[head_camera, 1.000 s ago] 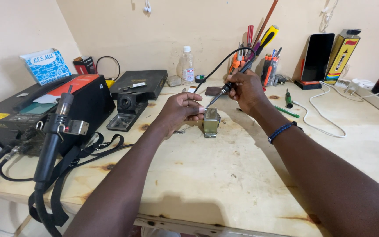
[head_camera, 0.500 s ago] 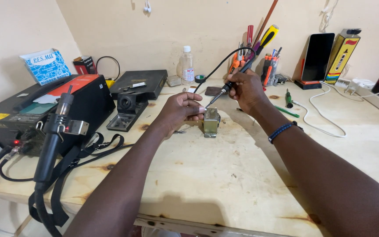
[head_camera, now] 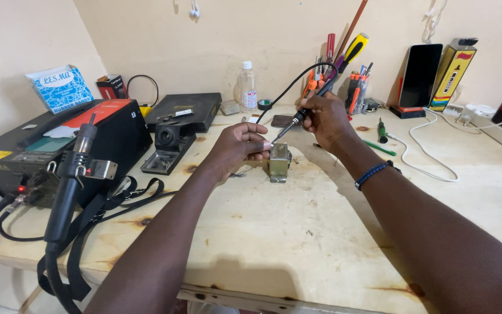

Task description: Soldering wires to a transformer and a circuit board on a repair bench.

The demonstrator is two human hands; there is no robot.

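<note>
A small brass-coloured metal block (head_camera: 279, 163) stands upright on the wooden table (head_camera: 297, 232). My left hand (head_camera: 236, 148) is closed beside it, fingertips pinched at its top left edge; what they hold is too small to see. My right hand (head_camera: 326, 119) grips a black soldering iron (head_camera: 289, 125) like a pen, its tip pointing down at the top of the block, close to my left fingertips. The iron's black cable (head_camera: 297, 78) arcs up behind my right hand.
A black rework station (head_camera: 59, 145) with a hot-air handle (head_camera: 71, 180) sits at the left. Behind are a black case (head_camera: 184, 110), a plastic bottle (head_camera: 247, 87), a cup of screwdrivers (head_camera: 355, 87), a phone on a stand (head_camera: 419, 75) and a white cable (head_camera: 431, 151).
</note>
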